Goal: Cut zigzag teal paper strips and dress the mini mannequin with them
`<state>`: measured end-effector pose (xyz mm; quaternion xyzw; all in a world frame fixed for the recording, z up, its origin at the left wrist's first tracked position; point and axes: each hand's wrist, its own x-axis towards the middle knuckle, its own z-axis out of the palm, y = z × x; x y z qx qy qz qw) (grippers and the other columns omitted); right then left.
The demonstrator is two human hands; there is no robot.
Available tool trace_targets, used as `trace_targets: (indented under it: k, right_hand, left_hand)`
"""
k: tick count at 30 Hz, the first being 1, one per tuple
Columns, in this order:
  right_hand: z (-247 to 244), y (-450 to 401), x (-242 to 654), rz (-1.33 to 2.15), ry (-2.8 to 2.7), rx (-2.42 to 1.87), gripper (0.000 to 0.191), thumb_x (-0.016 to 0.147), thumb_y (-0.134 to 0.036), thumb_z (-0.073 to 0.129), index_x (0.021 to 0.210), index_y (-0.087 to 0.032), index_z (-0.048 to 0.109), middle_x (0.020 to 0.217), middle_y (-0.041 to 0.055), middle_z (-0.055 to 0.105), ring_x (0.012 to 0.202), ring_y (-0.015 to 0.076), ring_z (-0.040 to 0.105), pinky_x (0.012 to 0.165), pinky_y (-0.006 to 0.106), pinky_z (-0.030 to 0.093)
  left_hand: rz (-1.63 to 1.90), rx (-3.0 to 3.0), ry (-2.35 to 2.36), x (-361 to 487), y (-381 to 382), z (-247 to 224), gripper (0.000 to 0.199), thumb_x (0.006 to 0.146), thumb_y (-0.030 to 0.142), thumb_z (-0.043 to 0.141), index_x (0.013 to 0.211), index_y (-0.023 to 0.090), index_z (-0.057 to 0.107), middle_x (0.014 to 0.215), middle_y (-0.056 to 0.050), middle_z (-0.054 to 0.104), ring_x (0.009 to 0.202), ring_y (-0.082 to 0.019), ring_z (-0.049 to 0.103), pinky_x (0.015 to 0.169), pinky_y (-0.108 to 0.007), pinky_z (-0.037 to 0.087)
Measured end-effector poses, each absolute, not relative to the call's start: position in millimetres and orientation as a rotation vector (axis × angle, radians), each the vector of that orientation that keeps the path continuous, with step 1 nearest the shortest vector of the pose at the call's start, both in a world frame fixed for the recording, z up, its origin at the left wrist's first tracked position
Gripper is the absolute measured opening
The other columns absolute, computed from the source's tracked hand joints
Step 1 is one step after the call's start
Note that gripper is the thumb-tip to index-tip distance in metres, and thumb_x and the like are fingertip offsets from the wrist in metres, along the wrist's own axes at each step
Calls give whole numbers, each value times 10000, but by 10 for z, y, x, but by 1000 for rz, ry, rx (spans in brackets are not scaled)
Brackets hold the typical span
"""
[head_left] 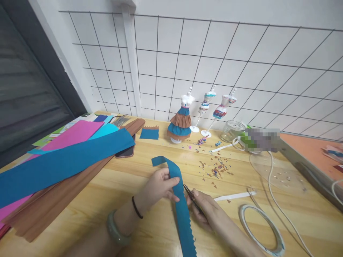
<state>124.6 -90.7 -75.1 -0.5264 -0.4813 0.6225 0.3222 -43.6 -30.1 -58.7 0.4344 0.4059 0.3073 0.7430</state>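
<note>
My left hand [163, 184] pinches a long teal strip [184, 217] between thumb and fingers. The strip's far end curls over to the left, and its lower right edge is cut in a zigzag. In my right hand [205, 208] is a dark pair of small scissors [193, 199], its tips close to the right edge of the strip. Whether the tips touch the strip I cannot tell. Beyond the hands stands a small white dress form [187, 100] in a tiered teal and brown ruffled skirt [180, 123].
Teal [66, 160], pink [75, 134] and brown sheets [64, 203] lie at the left, partly over a phone [125, 151]. Small scraps [218, 167] scatter beyond my right hand. A tape roll [261, 230], a cable [272, 192] and a clear jar [232, 130] are at the right. Two more dress forms [221, 111] stand by the tiled wall.
</note>
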Motion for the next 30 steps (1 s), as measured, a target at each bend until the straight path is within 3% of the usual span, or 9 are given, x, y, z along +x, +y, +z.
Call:
trace_targets:
  k: [13,30]
  right_hand:
    - [-718,-929,1219,1680,-1296,-1395,444,823,-602,368,734,-183,485,414,-109,264,364,67,178,361,218,116]
    - [-802,-931,1222,1648,-1289,-1369,428,853,-572,346,678,-198,460,471,-91,261,403,86,192,414,248,115]
  left_hand:
    - [660,1069,795,-431,-319,-596,301,583,258,735,806,136,575,737,-21,627,657,-130,609,573,-236,528]
    - [615,1049,842,-415,-335,-524,318,568,281,737,792,126,573,717,-46,654,624,-165,642,520,-242,516]
